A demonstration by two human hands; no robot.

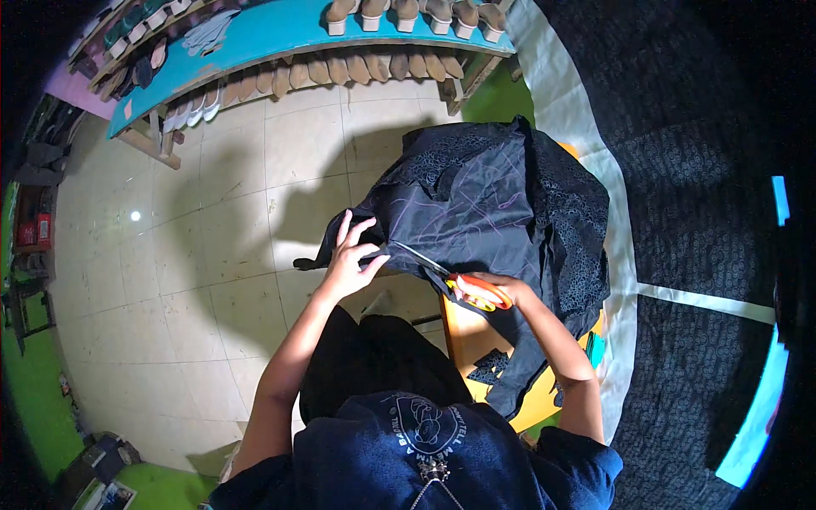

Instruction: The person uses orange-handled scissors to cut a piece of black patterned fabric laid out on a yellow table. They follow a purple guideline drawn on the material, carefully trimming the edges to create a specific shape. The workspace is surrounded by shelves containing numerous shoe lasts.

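Observation:
A large piece of black patterned fabric (459,191), with purple lines marked on it, spreads in front of me and hangs past the table's left side. My left hand (350,259) pinches its left edge between thumb and fingers, the other fingers raised. In my right hand (497,289) are scissors (482,289) with orange and yellow handles. Their blades point left along the fabric toward my left hand, and part of them lies against the cloth. How far the blades are apart is hard to make out.
Under the fabric is a yellow-orange table (472,327) with black fabric scraps (490,365) on it. Black patterned cloth with white edging (625,255) lies along the right. Beyond the tiled floor (229,212), a turquoise bench (272,42) bears several shoe forms (406,13), with more beneath.

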